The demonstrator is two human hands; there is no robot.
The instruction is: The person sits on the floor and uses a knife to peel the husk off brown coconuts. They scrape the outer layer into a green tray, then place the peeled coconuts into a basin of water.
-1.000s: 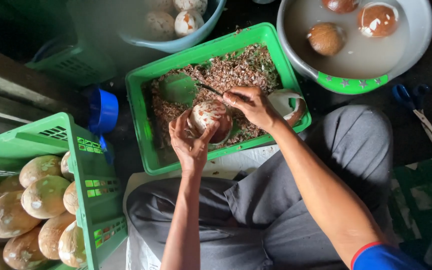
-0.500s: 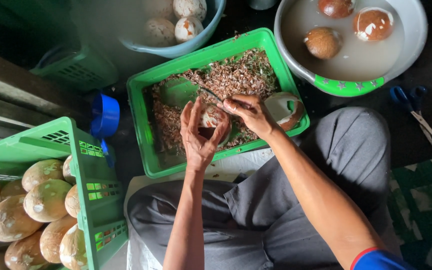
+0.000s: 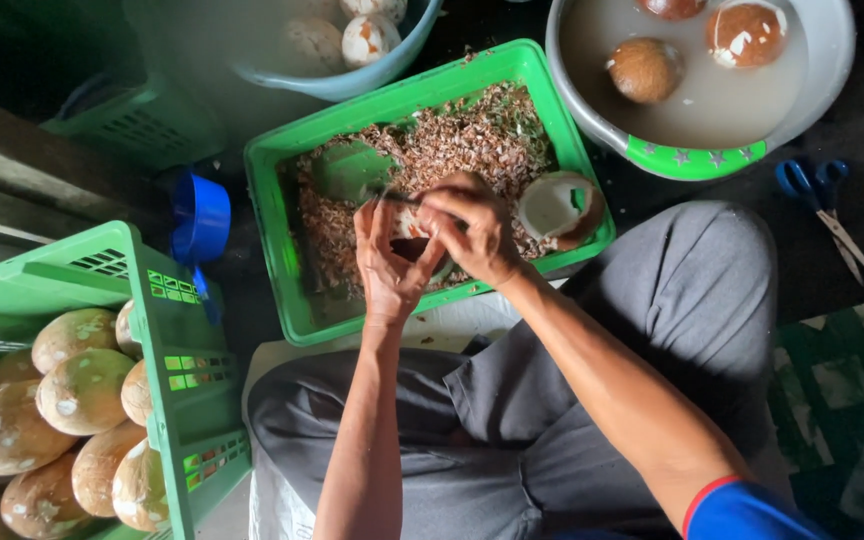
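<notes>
Dark ground is seen beneath a ring of containers set around a seated person's lap, all apparently kept within arm's reach. At the far left, a green crate (image 3: 167,330) is filled with unpeeled brown coconuts (image 3: 82,390), and a blue scoop (image 3: 199,220) lies just beside it. In the middle, a green tray (image 3: 282,250) is placed directly under the hands, seemingly so that the brown shavings (image 3: 472,135) are caught as they fall. The left hand (image 3: 387,262) is curled around a small coconut (image 3: 410,228), cupped from below with the fingers upright and half closed on it. The right hand (image 3: 472,235) is clenched on a thin dark tool (image 3: 392,195), whose tip is pressed to the coconut. A halved shell (image 3: 557,208) rests in the tray's right corner. Farther right, peeled coconuts (image 3: 644,68) are floated in a grey basin (image 3: 692,158) of cloudy water, and blue-handled scissors (image 3: 827,205) lie apart on the ground.
</notes>
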